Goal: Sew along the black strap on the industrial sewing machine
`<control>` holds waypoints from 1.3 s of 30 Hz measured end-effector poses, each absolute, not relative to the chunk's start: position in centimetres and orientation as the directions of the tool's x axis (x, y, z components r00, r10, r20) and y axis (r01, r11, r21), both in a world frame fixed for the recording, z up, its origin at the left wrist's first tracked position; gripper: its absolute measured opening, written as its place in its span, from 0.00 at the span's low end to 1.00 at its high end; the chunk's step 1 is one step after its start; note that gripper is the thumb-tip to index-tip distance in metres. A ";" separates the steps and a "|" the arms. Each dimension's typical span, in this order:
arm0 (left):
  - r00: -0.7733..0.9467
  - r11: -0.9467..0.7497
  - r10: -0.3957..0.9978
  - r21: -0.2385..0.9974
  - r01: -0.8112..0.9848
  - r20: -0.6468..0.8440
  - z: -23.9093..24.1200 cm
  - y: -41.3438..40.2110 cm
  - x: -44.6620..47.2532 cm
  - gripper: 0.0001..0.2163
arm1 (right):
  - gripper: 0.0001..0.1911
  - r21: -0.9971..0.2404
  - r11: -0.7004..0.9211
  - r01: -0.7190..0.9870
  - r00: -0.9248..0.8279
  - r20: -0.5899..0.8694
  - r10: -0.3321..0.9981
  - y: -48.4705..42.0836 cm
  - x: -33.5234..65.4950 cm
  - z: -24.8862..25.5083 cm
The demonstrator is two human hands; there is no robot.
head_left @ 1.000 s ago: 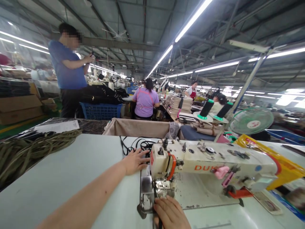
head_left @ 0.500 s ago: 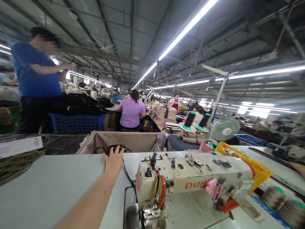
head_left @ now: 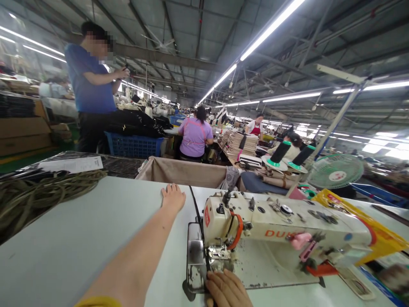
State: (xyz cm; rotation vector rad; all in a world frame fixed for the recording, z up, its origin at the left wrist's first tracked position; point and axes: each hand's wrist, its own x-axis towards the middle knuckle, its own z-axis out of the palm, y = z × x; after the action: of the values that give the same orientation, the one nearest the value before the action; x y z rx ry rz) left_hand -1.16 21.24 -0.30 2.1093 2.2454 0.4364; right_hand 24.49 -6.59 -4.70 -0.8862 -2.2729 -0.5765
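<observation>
My left hand (head_left: 173, 197) lies stretched out at the far edge of the white table (head_left: 96, 230), fingers flat and apart, holding nothing. A thin black strap (head_left: 195, 209) runs just right of it, from the table's far edge down to the presser foot (head_left: 217, 254) of the cream sewing machine (head_left: 275, 226). My right hand (head_left: 227, 290) sits at the bottom edge of the view, in front of the presser foot on the metal needle plate (head_left: 194, 256). Its fingers are curled and pressed down on the near end of the strap, which is mostly hidden under them.
A heap of olive straps (head_left: 41, 192) lies at the table's left. A beige cloth bin (head_left: 182, 170) hangs behind the far edge. Two black thread cones (head_left: 281, 151), a green fan (head_left: 335, 170) and a yellow bag (head_left: 361, 217) stand right. A person in blue (head_left: 92, 85) stands far left.
My left hand went from beside the machine head to the far table edge. The coil of black strap behind the machine is gone and the strap runs straight. The camera swung and came back.
</observation>
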 end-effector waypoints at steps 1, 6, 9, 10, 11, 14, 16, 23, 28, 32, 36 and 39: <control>-0.049 0.012 0.985 0.221 0.975 0.163 -0.4 21.0 -1.4 0.31 | 0.15 0.164 0.682 0.712 -0.581 0.683 0.442 -6.6 24.5 -4.4; 0.084 -0.109 0.988 0.196 0.974 0.132 -0.6 19.1 -2.7 0.31 | 0.14 0.173 0.700 0.693 -0.619 0.640 0.455 -7.1 24.0 -2.5; 0.133 -0.152 0.985 0.186 0.971 0.111 -0.6 17.7 -3.3 0.31 | 0.16 0.116 0.692 0.713 -0.587 0.638 0.498 -7.8 23.4 -1.3; 0.141 -0.159 0.984 0.186 0.970 0.104 -0.5 17.2 -3.5 0.32 | 0.17 0.101 0.691 0.716 -0.579 0.641 0.505 -8.0 23.2 -0.9; 0.148 -0.165 0.984 0.188 0.968 0.098 -0.5 16.7 -3.6 0.32 | 0.17 0.089 0.688 0.720 -0.568 0.645 0.511 -8.2 23.0 -0.6; 0.165 -0.178 0.983 0.201 0.963 0.081 -0.2 15.1 -3.9 0.32 | 0.17 0.067 0.682 0.728 -0.552 0.646 0.527 -8.5 22.6 0.0; 0.171 -0.182 0.983 0.216 0.959 0.071 0.0 14.2 -4.1 0.32 | 0.16 0.056 0.676 0.734 -0.546 0.642 0.539 -8.6 22.4 0.3; 0.217 -0.227 0.974 0.275 0.934 0.065 0.3 11.8 -4.6 0.31 | 0.14 0.045 0.662 0.748 -0.547 0.606 0.577 -9.0 22.1 0.6; 0.377 -0.382 0.923 0.317 0.868 0.081 0.4 11.0 -4.2 0.26 | 0.14 0.043 0.665 0.746 -0.553 0.597 0.582 -8.9 22.1 0.6; 0.477 -0.482 0.872 0.350 0.803 0.109 0.3 11.0 -2.9 0.23 | 0.15 0.040 0.665 0.746 -0.564 0.570 0.598 -8.9 22.2 0.5; 0.501 -0.515 0.853 0.384 0.767 0.144 -0.1 11.4 -1.7 0.23 | 0.15 0.038 0.656 0.754 -0.560 0.559 0.612 -9.0 22.3 0.5; 0.514 -0.529 0.844 0.395 0.751 0.153 -0.4 11.7 -1.3 0.25 | 0.16 0.040 0.656 0.753 -0.565 0.551 0.614 -9.0 22.4 0.5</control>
State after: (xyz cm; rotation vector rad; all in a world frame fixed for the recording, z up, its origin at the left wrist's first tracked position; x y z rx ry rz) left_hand -1.32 11.67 -0.42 2.4793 1.3408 0.4769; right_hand 22.38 -8.99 0.46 -1.0632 -2.3750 -0.3716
